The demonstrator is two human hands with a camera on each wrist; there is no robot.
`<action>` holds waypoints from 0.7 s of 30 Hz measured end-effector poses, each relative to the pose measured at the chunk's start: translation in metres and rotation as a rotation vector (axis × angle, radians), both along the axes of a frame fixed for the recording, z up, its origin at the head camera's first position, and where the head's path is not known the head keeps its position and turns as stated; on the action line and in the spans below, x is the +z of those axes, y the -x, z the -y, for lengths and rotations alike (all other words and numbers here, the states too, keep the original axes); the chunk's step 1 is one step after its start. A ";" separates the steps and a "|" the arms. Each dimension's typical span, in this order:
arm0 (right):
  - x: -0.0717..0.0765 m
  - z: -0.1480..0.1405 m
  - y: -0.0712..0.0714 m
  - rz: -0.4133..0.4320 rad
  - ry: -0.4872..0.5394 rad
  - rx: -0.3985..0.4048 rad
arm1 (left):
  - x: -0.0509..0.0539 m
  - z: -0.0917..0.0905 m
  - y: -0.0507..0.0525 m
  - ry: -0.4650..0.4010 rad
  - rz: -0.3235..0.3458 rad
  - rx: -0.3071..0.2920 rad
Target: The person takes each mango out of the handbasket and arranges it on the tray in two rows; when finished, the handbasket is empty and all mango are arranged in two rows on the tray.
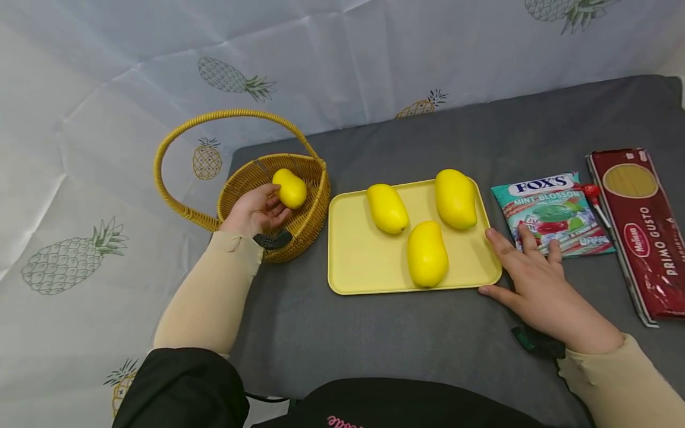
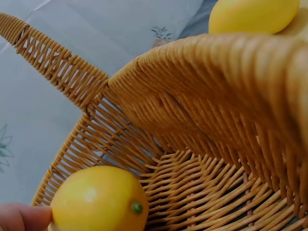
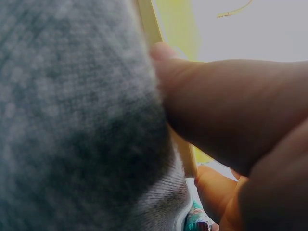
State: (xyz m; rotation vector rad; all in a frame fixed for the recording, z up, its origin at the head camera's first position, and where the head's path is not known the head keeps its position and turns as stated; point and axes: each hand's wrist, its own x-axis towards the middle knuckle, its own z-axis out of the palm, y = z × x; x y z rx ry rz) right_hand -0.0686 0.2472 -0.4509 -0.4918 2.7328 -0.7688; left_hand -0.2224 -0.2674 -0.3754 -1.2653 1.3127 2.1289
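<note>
My left hand (image 1: 257, 211) is at the mouth of a wicker basket (image 1: 307, 235), pinching a yellow mango (image 1: 290, 189) between thumb and fingers. In the left wrist view the mango (image 2: 98, 199) shows a small green stem end, above the woven basket floor (image 2: 207, 192). A pale yellow tray (image 1: 369, 267) carries three more mangoes: one at back left (image 1: 387, 208), one at back right (image 1: 456, 199), one in front (image 1: 427, 254). My right hand (image 1: 540, 291) lies with spread fingers at the tray's right edge, thumb and index fingertip touching it.
A teal Fox's candy bag (image 1: 556, 214) lies just beyond my right fingers. Right of it is a dark red pasta pack (image 1: 639, 238), with a small red-headed item (image 1: 591, 191) between them. The basket's tall handle (image 1: 235, 113) arches at the left. Pineapple-print cloth (image 1: 348, 59) hangs behind the grey table (image 1: 374, 339).
</note>
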 end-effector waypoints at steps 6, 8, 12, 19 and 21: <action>0.000 0.000 0.000 0.004 -0.002 0.004 | 0.003 -0.002 -0.003 0.041 -0.051 -0.005; 0.000 0.000 0.000 0.005 -0.002 0.005 | 0.006 -0.003 -0.005 0.047 -0.071 -0.009; 0.001 0.000 0.001 0.006 -0.006 0.005 | 0.012 -0.007 -0.010 0.055 -0.114 -0.028; 0.001 0.000 0.000 0.008 -0.009 0.005 | 0.023 -0.013 -0.026 0.037 -0.227 -0.039; 0.001 0.000 0.000 0.008 -0.009 0.004 | 0.026 -0.014 -0.033 0.027 -0.274 -0.037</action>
